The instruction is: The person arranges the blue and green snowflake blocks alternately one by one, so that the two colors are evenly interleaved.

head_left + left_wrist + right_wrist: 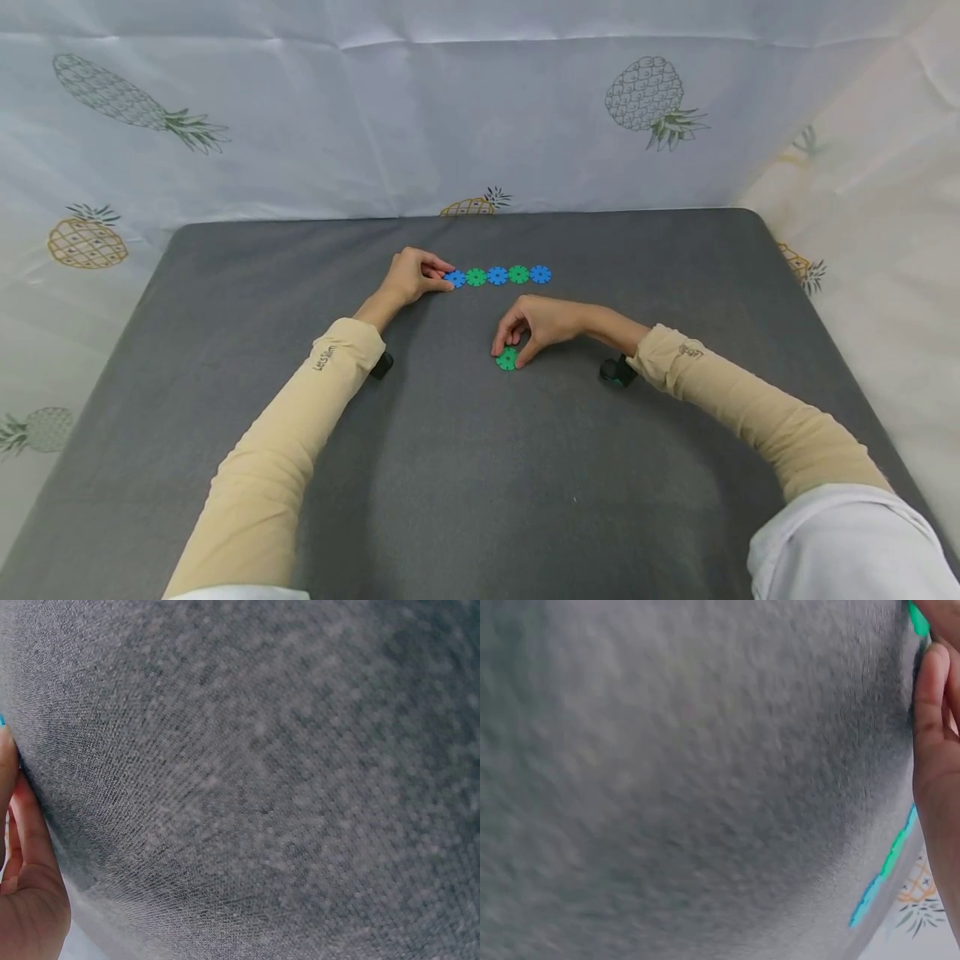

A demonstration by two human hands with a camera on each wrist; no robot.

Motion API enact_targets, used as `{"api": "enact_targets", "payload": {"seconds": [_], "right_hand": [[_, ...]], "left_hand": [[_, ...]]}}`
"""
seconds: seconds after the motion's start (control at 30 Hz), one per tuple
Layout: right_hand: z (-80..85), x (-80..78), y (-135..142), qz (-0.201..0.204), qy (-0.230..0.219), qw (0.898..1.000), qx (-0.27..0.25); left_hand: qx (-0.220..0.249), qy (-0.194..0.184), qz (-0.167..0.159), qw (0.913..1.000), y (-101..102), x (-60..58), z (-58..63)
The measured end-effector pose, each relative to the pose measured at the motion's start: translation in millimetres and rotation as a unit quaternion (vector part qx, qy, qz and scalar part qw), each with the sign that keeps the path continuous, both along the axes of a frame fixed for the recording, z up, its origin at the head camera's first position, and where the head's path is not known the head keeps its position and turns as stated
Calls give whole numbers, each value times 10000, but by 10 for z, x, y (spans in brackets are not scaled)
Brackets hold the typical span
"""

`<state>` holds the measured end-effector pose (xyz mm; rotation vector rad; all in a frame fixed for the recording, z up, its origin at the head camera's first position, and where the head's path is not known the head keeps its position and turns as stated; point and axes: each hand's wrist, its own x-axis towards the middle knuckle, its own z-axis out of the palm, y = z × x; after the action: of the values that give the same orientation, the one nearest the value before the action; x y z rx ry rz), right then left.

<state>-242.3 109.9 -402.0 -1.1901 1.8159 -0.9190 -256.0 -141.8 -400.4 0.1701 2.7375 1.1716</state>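
Note:
A row of notched plastic discs, blue and green by turns, lies near the table's far edge in the head view. My left hand (411, 275) pinches the blue disc (456, 279) at the row's left end between thumb and fingers. Beside it come a green disc (476, 277), a blue disc (497, 276), another green disc (518, 274) and a blue disc (541, 274) at the right end. Nearer to me, my right hand (546, 322) pinches a separate green disc (507, 359) by its edges, at or just above the table. Both wrist views show only part of each hand.
The dark grey cloth-covered table (450, 467) spreads under both arms. A white curtain (480, 108) with pineapple prints hangs behind its far edge and along the sides. A small black device is strapped at each wrist.

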Motion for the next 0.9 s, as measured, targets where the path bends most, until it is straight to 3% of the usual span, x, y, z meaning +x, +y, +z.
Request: {"api": "enact_targets", "payload": {"seconds": [0.2, 0.5, 0.9], "right_hand": [[-24, 84, 44, -366, 244, 9984, -359], [-110, 147, 152, -1007, 9, 9867, -1275], [-105, 220, 278, -2034, -174, 9663, -1571]], "left_hand": [[-31, -15, -17, 10000, -1, 12, 5], [-47, 58, -69, 9999, -12, 7, -18], [9, 53, -114, 9999, -22, 9, -29]]}}
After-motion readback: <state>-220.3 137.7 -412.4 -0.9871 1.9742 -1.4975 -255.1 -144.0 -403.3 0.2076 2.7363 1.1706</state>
